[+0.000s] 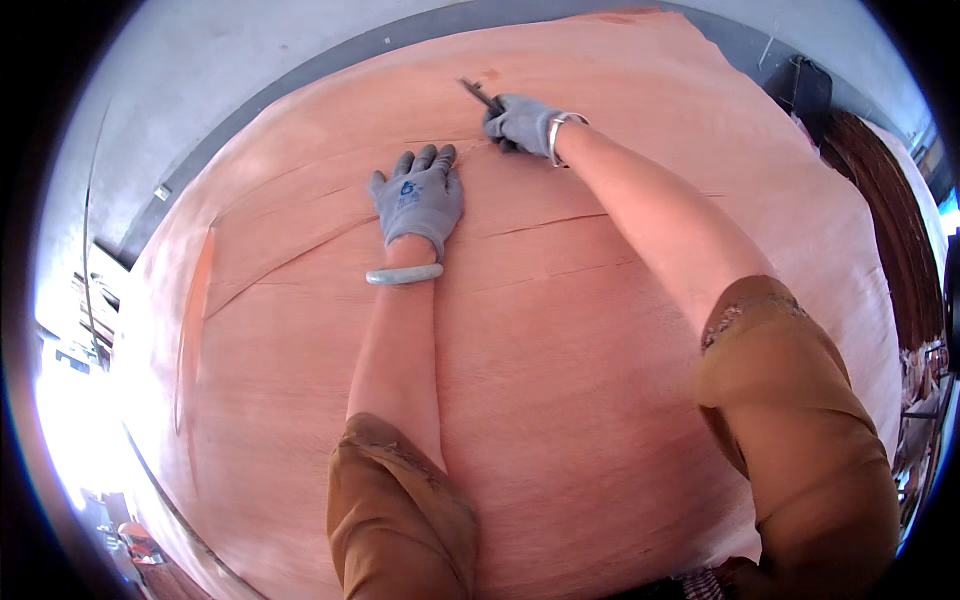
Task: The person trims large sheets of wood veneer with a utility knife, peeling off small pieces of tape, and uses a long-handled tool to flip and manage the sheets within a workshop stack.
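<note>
A large pinkish sheet of wood veneer (560, 380) spreads out in front of me, with several cracks and seams running across it. My left hand (418, 198), in a grey glove, lies flat on the sheet with its fingers stretched away from me. To its right and farther off, my right hand (522, 125), gloved too, is closed round a slim dark knife-like tool (478, 94). The tool's far end points up and left above the veneer; whether it touches the sheet I cannot tell. A long split (315, 243) runs left from beside my left hand.
A narrow raised strip or gap (196, 320) shows at the sheet's left side. Beyond the far edge is a grey wall (260, 60). Dark brown stacked sheets (885, 220) stand at the right. Bright light comes from the lower left, near an orange object (140, 545).
</note>
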`<action>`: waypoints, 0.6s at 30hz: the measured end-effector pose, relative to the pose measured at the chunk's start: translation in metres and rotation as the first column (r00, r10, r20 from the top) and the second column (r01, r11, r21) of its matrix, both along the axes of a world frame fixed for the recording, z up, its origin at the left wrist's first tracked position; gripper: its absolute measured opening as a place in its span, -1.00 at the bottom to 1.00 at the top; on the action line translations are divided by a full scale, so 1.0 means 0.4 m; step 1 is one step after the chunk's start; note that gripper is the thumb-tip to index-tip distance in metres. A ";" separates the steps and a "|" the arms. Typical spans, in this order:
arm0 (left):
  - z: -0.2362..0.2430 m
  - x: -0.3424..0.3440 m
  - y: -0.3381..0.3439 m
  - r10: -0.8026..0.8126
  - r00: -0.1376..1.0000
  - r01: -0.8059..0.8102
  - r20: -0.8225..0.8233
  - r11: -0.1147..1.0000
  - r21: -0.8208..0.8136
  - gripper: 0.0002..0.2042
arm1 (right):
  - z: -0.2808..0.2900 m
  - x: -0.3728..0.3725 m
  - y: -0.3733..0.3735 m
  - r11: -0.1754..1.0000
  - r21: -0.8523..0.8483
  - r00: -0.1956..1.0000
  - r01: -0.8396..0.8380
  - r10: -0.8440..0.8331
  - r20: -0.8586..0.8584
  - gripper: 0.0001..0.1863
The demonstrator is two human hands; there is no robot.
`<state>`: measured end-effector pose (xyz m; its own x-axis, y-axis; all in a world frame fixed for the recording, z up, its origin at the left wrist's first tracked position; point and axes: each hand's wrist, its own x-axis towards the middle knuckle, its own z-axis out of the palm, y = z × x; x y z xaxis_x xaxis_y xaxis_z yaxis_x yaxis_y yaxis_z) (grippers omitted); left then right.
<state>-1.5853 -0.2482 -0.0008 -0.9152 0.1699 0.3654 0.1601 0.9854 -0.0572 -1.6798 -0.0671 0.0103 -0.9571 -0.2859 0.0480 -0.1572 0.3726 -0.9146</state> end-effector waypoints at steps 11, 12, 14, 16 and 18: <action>-0.008 -0.004 0.009 -0.026 0.997 0.032 -0.069 0.995 0.096 -0.64 | 0.034 0.012 -0.037 0.749 0.638 0.976 0.177 -0.049 -0.214 -0.71; -0.001 -0.011 0.012 -0.032 0.997 0.044 -0.077 0.987 0.157 -0.67 | 0.034 0.008 -0.017 0.865 0.487 0.988 0.117 -0.054 -0.142 -0.72; 0.010 -0.015 0.008 -0.031 0.996 0.052 -0.082 0.961 0.271 -0.73 | 0.021 0.013 0.024 0.993 0.117 1.000 0.001 -0.002 0.007 -0.75; 0.004 0.000 0.010 0.022 0.999 -0.006 -0.041 0.939 0.344 -0.79 | 0.032 0.078 0.019 0.998 -0.005 0.997 -0.064 0.064 0.037 -0.74; 0.007 -0.001 0.014 0.032 0.998 -0.009 -0.054 0.922 0.388 -0.82 | 0.053 0.125 0.017 0.991 -0.024 0.991 -0.129 0.128 -0.038 -0.69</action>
<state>-1.5857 -0.2426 0.0020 -0.8922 -0.0141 0.4514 0.1477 0.9354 0.3211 -1.6299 -0.0602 0.0314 -0.9098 -0.4049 0.0910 -0.2353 0.3227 -0.9168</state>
